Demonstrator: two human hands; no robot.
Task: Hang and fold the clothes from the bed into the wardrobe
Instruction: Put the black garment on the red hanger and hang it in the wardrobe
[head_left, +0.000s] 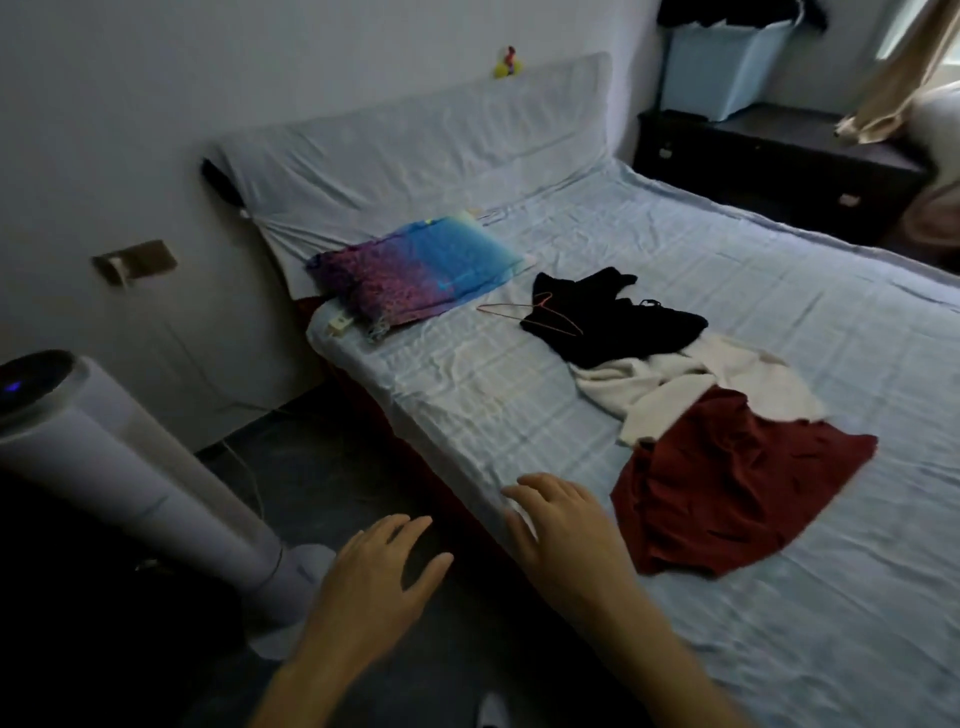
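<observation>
Task at its start: black garment (618, 317), white garment (691, 387) and red garment (737, 478) lie untouched on the bed (779, 260), wire hanger (540, 314) beside them. Left hand (374, 577) and right hand (561, 525) hover empty, fingers spread. Next: grasp the nearest, red piece.

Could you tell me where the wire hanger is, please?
Head view: the wire hanger lies on the bed, partly over the black garment, beside the colourful pillow.

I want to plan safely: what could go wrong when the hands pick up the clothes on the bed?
The dark red fabric garment and the white fabric garment overlap; lifting one may drag the other. The thin orange wire hanger lies partly on the black fabric garment and may snag it.
</observation>
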